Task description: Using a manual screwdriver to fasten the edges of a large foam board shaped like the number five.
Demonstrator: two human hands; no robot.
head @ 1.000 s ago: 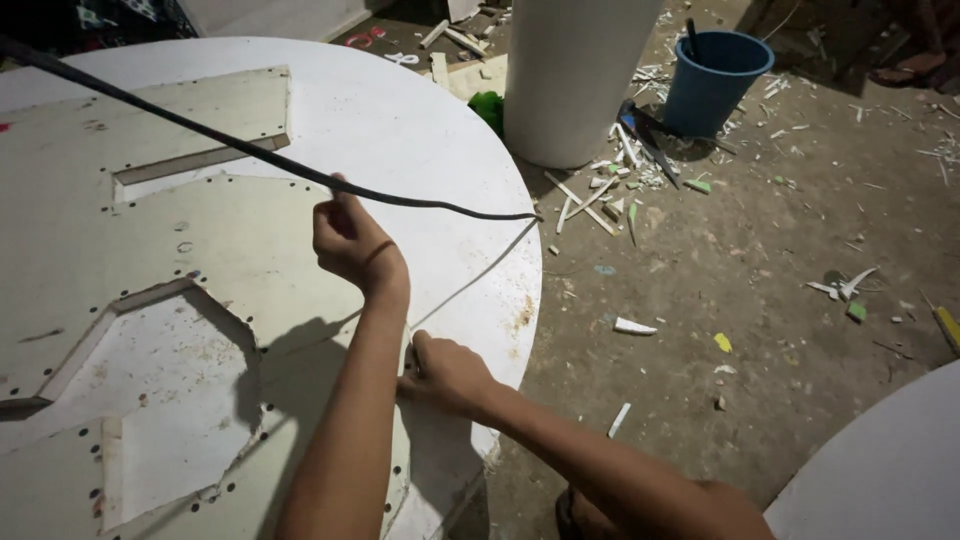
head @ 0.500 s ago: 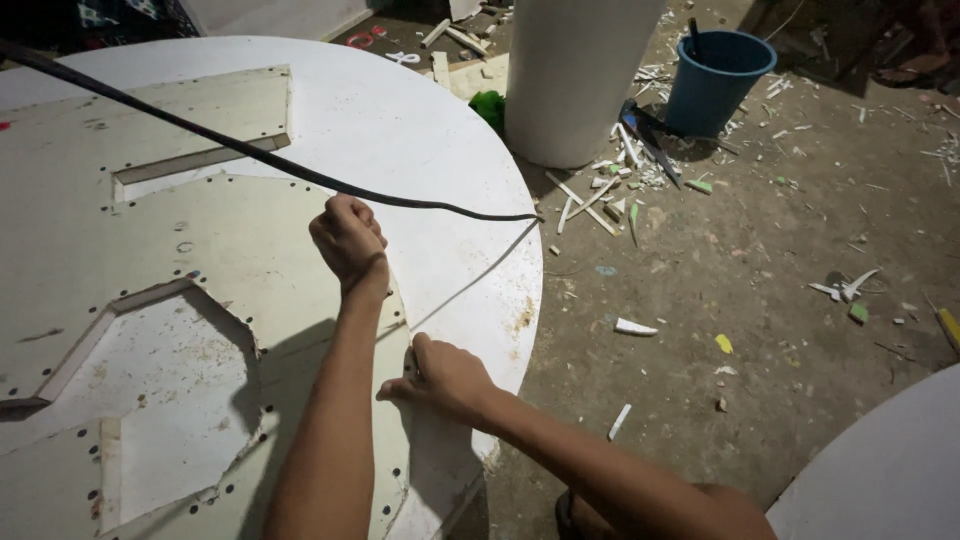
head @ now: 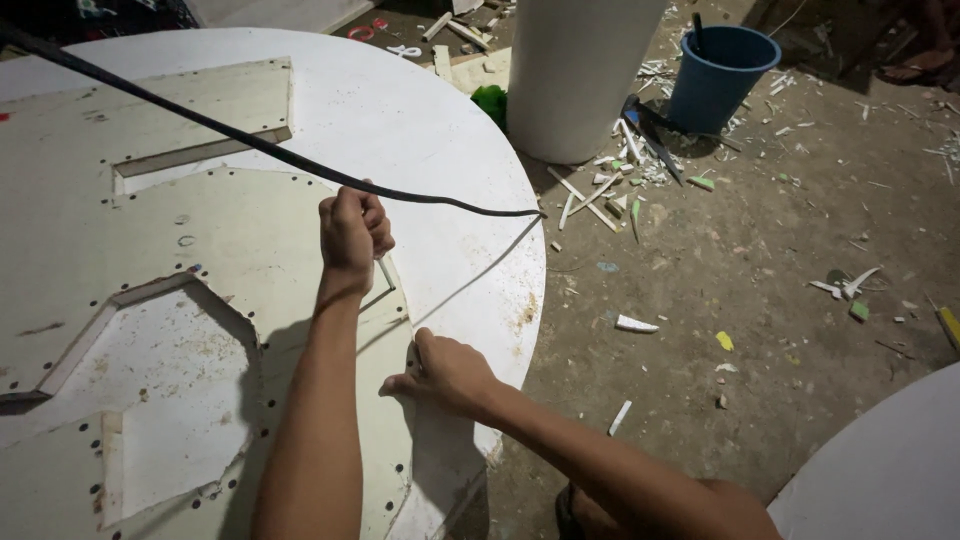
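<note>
Template panel (head: 200, 240): thin, flat, off-white board, scuffed and stained, small holes dotted along its edges, angular cutouts through it. It lies flat on the round white tabletop (head: 420, 110), which is smooth, with a curved rim and a brown smudge near the right edge.

My left hand (head: 352, 228) is clenched in a fist around a thin pale stick-like tool (head: 385, 272), tip down at the panel's right edge. Can't tell what the tool is. My right hand (head: 445, 372) lies fingers-down, pressing the panel near its right corner, not gripping anything.

Black cable (head: 250, 142): thin, rubbery, runs from top left across the table, passes just behind my left fist and ends at the table's right rim. It crosses over the panel.

Beyond the table: a wide white cylinder (head: 575, 70) stands on the dirt floor (head: 760, 260), a blue bucket (head: 720, 75) beside it. White offcut strips (head: 600, 195) and scraps are scattered around both. Another white curved surface (head: 890, 470) sits at lower right.
</note>
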